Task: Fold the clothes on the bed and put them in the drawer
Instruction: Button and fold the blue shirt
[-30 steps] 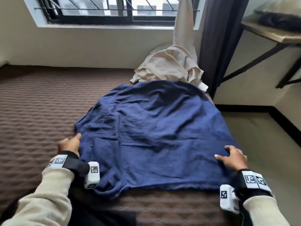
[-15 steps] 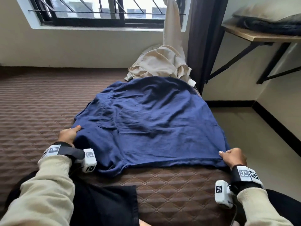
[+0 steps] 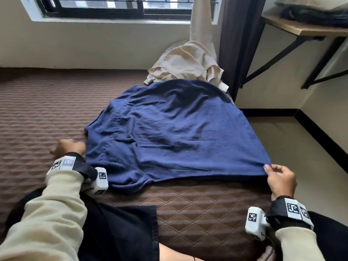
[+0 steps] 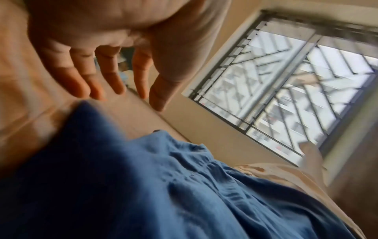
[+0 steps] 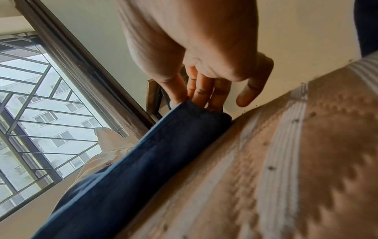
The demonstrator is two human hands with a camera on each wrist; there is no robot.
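Observation:
A dark blue garment [image 3: 169, 132] lies spread on the brown quilted bed [image 3: 37, 110], its hem toward me. My right hand [image 3: 278, 178] pinches its near right corner at the bed's edge. In the right wrist view the thumb and fingers [image 5: 196, 93] close on the blue hem [image 5: 192, 110]. My left hand [image 3: 68, 147] rests on the mattress just left of the garment's left edge. The left wrist view shows this hand [image 4: 114, 84] with straight fingers, holding nothing, and the blue cloth [image 4: 184, 186] below it. A crumpled beige garment [image 3: 186, 66] lies beyond the blue one.
A dark curtain [image 3: 239, 44] hangs at the bed's far right corner below the barred window [image 3: 113, 6]. A wall shelf [image 3: 305, 29] with folded bedding juts out at top right. Bare floor [image 3: 301, 157] runs along the bed's right side. Black cloth [image 3: 120, 232] lies near me.
My left hand has come off the blue garment's left edge and moved a little left. My right hand went from lying flat on the cloth to pinching its near right corner.

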